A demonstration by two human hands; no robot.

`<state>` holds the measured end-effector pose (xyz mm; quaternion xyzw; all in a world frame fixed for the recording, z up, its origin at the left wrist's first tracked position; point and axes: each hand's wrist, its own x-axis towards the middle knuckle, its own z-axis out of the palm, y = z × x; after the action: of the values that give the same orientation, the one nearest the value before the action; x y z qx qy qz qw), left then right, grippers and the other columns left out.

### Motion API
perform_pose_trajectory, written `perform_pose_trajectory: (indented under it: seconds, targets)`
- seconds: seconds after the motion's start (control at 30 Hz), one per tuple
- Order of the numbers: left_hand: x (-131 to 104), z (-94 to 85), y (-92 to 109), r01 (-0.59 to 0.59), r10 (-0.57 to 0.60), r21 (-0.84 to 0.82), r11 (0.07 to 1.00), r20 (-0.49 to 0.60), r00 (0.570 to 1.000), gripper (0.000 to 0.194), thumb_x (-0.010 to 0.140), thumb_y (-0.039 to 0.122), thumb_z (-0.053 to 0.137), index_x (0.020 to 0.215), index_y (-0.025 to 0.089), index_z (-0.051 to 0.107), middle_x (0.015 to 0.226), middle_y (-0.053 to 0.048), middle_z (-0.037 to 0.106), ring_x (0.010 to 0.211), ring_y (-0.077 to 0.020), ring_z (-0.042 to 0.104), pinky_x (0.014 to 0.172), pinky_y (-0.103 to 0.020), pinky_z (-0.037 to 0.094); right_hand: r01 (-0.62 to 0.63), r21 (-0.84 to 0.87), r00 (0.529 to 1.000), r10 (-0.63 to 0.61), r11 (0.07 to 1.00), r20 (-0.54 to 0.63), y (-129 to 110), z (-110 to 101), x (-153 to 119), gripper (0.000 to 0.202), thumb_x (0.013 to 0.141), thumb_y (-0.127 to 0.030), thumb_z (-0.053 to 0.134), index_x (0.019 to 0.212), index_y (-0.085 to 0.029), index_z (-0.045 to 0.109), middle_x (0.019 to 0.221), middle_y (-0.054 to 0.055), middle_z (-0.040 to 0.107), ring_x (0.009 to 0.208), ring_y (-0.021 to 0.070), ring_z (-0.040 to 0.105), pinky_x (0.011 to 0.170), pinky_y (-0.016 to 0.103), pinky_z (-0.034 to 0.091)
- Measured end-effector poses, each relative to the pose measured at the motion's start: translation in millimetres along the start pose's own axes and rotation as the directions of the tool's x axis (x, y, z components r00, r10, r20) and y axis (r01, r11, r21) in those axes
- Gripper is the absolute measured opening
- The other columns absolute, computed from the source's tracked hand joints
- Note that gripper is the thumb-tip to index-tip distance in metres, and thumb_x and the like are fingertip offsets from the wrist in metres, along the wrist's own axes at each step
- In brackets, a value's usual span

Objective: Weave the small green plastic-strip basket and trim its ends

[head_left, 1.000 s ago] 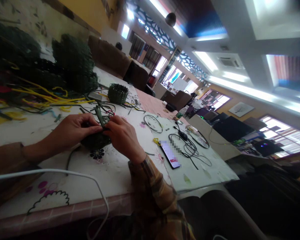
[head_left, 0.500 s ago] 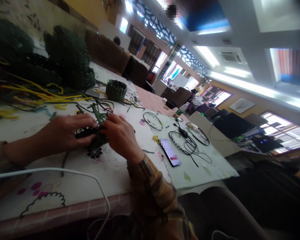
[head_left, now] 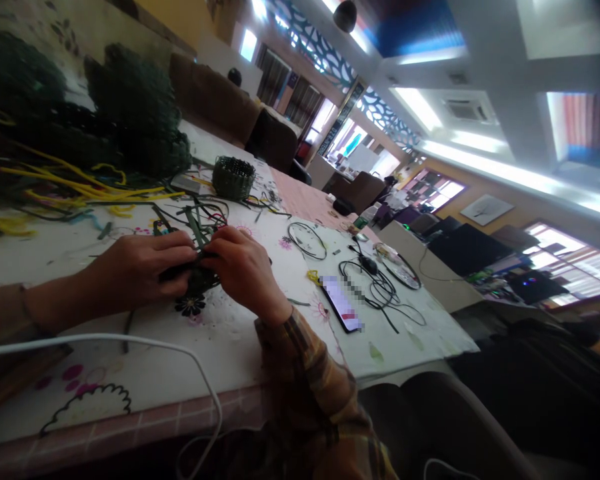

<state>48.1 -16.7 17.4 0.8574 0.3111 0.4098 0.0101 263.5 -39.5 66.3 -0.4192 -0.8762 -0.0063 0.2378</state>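
Observation:
Over the flower-printed tablecloth [head_left: 260, 333], both hands meet at a small dark green woven piece [head_left: 203, 280] with loose strips standing up from it. My left hand [head_left: 145, 263] is closed around its left side, thumb below and fingers above. From the right, my right hand [head_left: 243, 267] pinches at the base of an upright green strip [head_left: 193, 227], its fingertips close to the left ones. The fingers hide much of the woven piece. Behind the hands stands a small round dark green woven basket [head_left: 233, 179].
Yellow strips [head_left: 100, 193] and piles of dark green woven pieces [head_left: 135, 107] lie at the left. To the right are a phone [head_left: 340, 303], coiled dark cords [head_left: 375, 283] and a thin loop [head_left: 306, 240]. A white cable [head_left: 145, 341] crosses the near left.
My left hand has slid slightly right, its fingers now closer together over the woven piece and nearer my right hand. My right hand stays almost where it was.

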Motion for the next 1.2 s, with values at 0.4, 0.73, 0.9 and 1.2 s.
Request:
perform_pose_trajectory:
  seconds: [0.4, 0.73, 0.9, 1.2]
  targets:
    - [-0.6, -2.9, 2.9, -0.044, 0.045, 0.027, 0.999, -0.04, 0.998, 0.021, 0.091, 0.04, 0.059, 0.1, 0.028, 0.074, 0.098, -0.002, 0.078, 0.078, -0.0181, 0.072, 0.067, -0.028, 0.054, 0.054, 0.29, 0.993, -0.021, 0.955, -0.115, 15.8, 7.9, 3.9, 0.008, 0.096, -0.014, 0.066, 0.098, -0.014, 0.074, 0.108, 0.008, 0.07, 0.107, 0.0159, 0.066, 0.099, 0.027, 0.053]
    - [-9.9, 2.0, -3.8, 0.001, 0.005, 0.098, 0.995, -0.058, 0.998, 0.028, 0.087, 0.042, 0.059, 0.108, 0.026, 0.068, 0.093, -0.002, 0.078, 0.078, -0.0216, 0.073, 0.069, -0.032, 0.054, 0.033, 0.273, 0.994, -0.004, 0.961, -0.109, 14.2, 10.1, 3.7, 0.008, 0.098, -0.015, 0.064, 0.098, -0.015, 0.073, 0.11, 0.009, 0.069, 0.109, 0.0165, 0.065, 0.099, 0.029, 0.053]
    - [-8.2, 2.0, -2.4, -0.065, 0.074, 0.11, 0.992, -0.075, 0.994, 0.024, 0.091, 0.04, 0.057, 0.108, 0.027, 0.068, 0.094, -0.002, 0.079, 0.076, -0.02, 0.074, 0.068, -0.031, 0.055, 0.007, 0.278, 0.996, 0.017, 0.961, -0.084, 12.9, 9.4, 3.5, 0.007, 0.097, -0.015, 0.064, 0.096, -0.017, 0.071, 0.11, 0.007, 0.068, 0.109, 0.0161, 0.065, 0.099, 0.029, 0.053]
    - [-4.3, 1.7, -2.3, -0.127, 0.132, 0.051, 0.991, -0.108, 0.985, 0.016, 0.089, 0.033, 0.06, 0.099, 0.027, 0.072, 0.103, -0.004, 0.081, 0.079, -0.0198, 0.076, 0.066, -0.03, 0.055, 0.039, 0.309, 0.998, -0.025, 0.95, -0.049, 15.8, 4.0, 4.2, 0.01, 0.094, -0.023, 0.072, 0.1, -0.015, 0.07, 0.107, 0.008, 0.066, 0.107, 0.0166, 0.063, 0.098, 0.029, 0.052]
